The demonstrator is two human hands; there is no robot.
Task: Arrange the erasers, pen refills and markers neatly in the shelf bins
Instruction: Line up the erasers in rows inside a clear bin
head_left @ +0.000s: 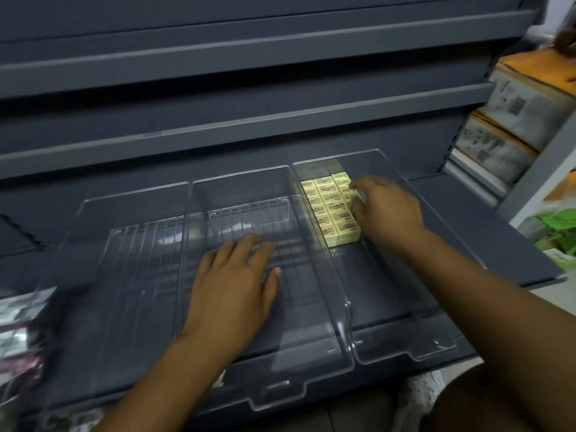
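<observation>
Erasers (330, 207) sit in neat rows in the right bin (405, 357). They are yellow and fill the back left part of it, up against its left wall. The right hand (386, 207) is at the right side of the rows. Its finger and thumb are bent and pinch one of the erasers at that edge. The left hand (237, 282) lies flat in the middle bin (280, 397), fingers straight, holding nothing. Both bins are clear and stand side by side on a dark shelf (498, 229). Boxes (530, 101) are stacked far off to the right. Blurry packets (18, 322) lie at the left.
</observation>
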